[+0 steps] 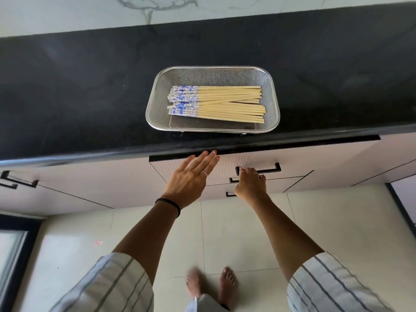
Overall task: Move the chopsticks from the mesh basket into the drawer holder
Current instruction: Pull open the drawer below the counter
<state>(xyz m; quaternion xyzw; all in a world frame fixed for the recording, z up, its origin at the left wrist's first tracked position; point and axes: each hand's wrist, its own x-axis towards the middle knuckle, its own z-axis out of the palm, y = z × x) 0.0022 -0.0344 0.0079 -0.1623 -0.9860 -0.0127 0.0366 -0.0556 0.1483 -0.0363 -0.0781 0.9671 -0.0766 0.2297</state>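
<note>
A steel mesh basket (157, 102) sits on the black counter near its front edge. Several chopsticks (225, 103) lie flat in it, pale wood with blue-and-white ends pointing left. Below the counter is the top drawer (315, 158) with a black handle (270, 170); it stands slightly out from the cabinet front. My right hand (249, 185) is closed around the left part of that handle. My left hand (191, 176) is flat with fingers spread, its fingertips at the drawer's dark top edge. The inside of the drawer is hidden.
The black counter (90, 86) runs across the view under a white marble wall. More drawers with black handles (231, 180) lie below the top one, and another cabinet handle (20, 181) is at the left. My bare feet (211, 284) stand on pale floor tiles.
</note>
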